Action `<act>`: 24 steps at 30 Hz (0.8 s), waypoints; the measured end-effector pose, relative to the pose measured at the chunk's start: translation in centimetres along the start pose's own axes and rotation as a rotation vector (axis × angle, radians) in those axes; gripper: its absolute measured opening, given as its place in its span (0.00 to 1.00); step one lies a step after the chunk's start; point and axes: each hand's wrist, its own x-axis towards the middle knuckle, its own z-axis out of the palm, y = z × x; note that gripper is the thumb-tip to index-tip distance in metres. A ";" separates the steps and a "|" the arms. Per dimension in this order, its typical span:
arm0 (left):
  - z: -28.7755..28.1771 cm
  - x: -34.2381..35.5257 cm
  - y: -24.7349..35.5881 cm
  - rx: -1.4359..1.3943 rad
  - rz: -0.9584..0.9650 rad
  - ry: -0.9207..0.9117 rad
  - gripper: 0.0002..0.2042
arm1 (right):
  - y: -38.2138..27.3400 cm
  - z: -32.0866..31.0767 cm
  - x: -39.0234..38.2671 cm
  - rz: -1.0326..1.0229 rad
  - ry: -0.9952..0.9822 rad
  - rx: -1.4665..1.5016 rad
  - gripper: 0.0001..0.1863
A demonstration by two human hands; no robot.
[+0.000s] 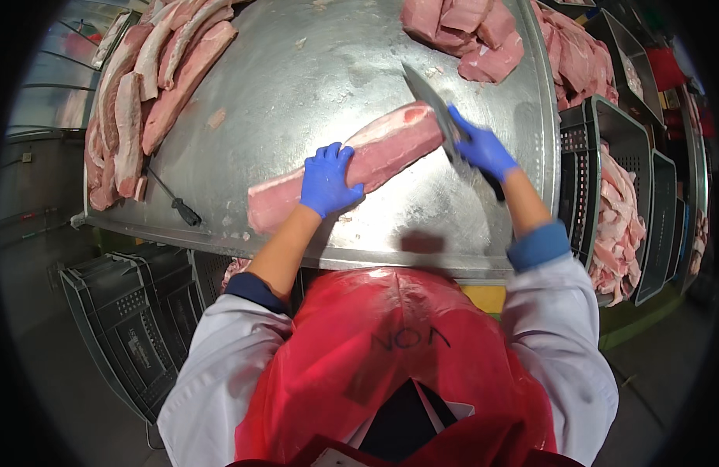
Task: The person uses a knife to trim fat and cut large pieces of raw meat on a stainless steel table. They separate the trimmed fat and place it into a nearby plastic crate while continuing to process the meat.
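A long pork loin [383, 154] with a pale fat strip along its far side lies slantwise on the steel table. My left hand [328, 179], in a blue glove, rests on the loin near its middle, thumb spread from the fingers. In my blue-gloved right hand [481, 146] is a large knife [431, 100], its dark handle partly hidden under the palm. The broad blade stands at the loin's right end and points away from me. Whether the edge touches the meat I cannot tell.
Long meat strips [128, 109] are heaped at the table's left, beside a dark-handled sharpening steel [186, 211]. Cut meat pieces [484, 39] lie at the far right. Grey crates [647, 194] holding meat stand along the right side; stacked dark crates [133, 311] are at the lower left.
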 end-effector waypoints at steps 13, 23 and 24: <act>0.2 -0.6 0.3 -0.001 -0.008 0.038 0.35 | -3.0 5.3 -10.1 0.153 -0.039 0.540 0.42; -2.4 1.2 2.9 0.081 -0.063 -0.141 0.29 | -0.4 6.7 -20.1 0.180 -0.086 0.662 0.45; -3.0 3.3 4.0 0.107 -0.080 -0.186 0.29 | 0.0 6.0 -20.6 0.187 -0.027 0.684 0.45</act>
